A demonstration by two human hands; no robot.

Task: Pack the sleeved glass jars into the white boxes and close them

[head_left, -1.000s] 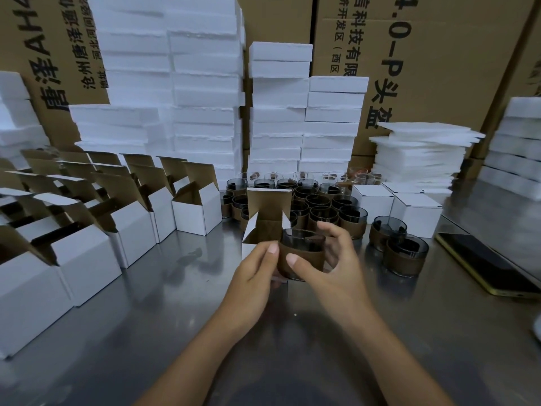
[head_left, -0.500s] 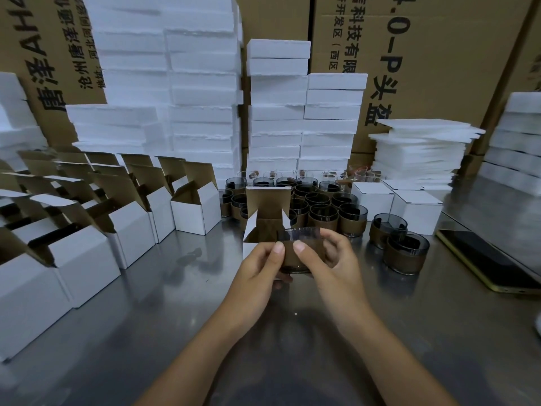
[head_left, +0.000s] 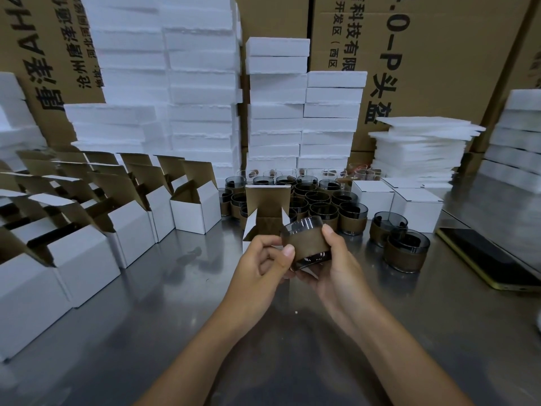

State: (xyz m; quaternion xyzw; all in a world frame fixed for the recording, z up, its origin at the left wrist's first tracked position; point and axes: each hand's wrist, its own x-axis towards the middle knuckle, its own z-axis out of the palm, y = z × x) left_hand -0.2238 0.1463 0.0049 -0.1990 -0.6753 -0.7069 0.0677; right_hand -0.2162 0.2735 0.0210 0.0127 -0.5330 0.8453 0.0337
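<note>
Two-handed grip on one jar (head_left: 307, 243), held above the table (head_left: 146, 332) and tilted, mouth turned away toward the box (head_left: 265, 213) just behind. On the sleeve's left side, left hand (head_left: 259, 260) curled, thumb pressed to the front. Under and round the right side, right hand (head_left: 335, 269) cupped, one fingertip up near the rim. Box upright on the table, lid flap standing, side flaps spread. Behind it, a tight cluster (head_left: 325, 200) of sleeved jars. To the right, two jars (head_left: 407, 250) set apart, near closed boxes (head_left: 415, 206). At left, rows of open boxes (head_left: 191, 208), flaps up. Further back, foam stacks (head_left: 276, 112) against cartons (head_left: 439, 54). Phone (head_left: 491, 259) flat near the table's right edge.
</note>
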